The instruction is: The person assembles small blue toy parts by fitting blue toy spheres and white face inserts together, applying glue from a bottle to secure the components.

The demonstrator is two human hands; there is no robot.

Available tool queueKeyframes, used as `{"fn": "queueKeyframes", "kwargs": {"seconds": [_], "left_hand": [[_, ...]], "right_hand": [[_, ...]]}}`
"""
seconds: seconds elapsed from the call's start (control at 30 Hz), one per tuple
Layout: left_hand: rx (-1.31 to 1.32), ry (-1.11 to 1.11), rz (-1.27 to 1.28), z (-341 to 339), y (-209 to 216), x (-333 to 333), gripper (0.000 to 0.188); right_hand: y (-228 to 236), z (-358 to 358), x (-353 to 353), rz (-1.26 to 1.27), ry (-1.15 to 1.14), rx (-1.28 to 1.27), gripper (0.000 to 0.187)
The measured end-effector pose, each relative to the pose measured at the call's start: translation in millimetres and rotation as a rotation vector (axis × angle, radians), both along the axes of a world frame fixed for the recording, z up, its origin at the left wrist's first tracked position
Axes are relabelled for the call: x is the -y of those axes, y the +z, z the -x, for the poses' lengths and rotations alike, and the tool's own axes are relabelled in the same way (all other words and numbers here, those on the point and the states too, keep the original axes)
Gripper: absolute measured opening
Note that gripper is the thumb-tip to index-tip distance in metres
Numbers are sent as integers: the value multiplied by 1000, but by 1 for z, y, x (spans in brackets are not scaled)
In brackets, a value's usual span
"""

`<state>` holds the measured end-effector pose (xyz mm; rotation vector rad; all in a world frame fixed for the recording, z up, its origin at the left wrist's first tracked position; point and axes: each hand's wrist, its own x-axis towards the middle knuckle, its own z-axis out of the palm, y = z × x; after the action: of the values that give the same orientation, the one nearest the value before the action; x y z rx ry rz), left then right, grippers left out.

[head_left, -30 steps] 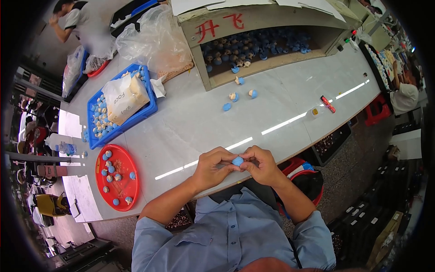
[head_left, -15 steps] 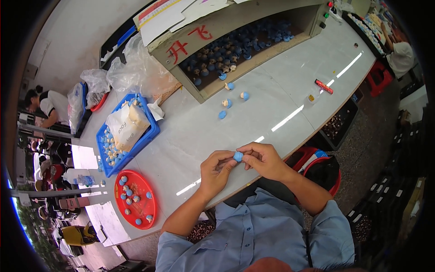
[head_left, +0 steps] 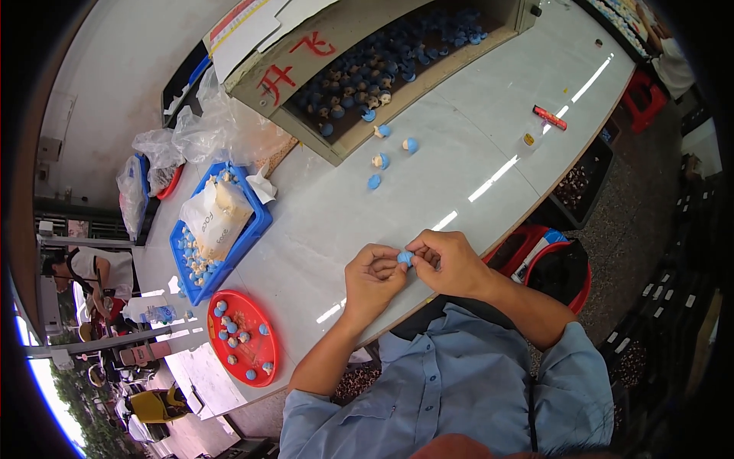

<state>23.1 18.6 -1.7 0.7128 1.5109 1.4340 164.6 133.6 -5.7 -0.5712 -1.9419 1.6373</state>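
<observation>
A small blue toy head [head_left: 405, 258] sits between the fingertips of both hands, just above the near edge of the grey table. My left hand [head_left: 375, 275] pinches it from the left with thumb and fingers. From the other side my right hand [head_left: 449, 264] grips it with bent fingers, which partly cover it. Beyond the hands, several loose blue-and-cream toy heads [head_left: 410, 145] lie on the table in front of a grey metal box [head_left: 246, 90]. More blue pieces [head_left: 359, 80] are heaped inside that box's opening.
At the left stands a blue tray [head_left: 246, 246] of small heads with a plastic bag on top. Nearer is a round red tray [head_left: 251, 353] with several heads. A red tube [head_left: 550, 118] and a small yellowish jar [head_left: 528, 139] lie right. Another person [head_left: 99, 271] is at far left.
The view has shifted slightly, so the table and trays sit differently in the picture. Both hands still hold the toy head together, with their fingers slightly rearranged around it.
</observation>
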Motion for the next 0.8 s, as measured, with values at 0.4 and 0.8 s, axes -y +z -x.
{"fn": "queueKeyframes", "kwargs": {"seconds": [0.4, 0.8], "left_hand": [[-290, -55, -54, -2, 2, -2, 23], [-857, 11, -272, -9, -4, -4, 31]], "right_hand": [[3, 2, 1, -40, 32, 36, 14], [9, 7, 1, -7, 82, 169, 15]]}}
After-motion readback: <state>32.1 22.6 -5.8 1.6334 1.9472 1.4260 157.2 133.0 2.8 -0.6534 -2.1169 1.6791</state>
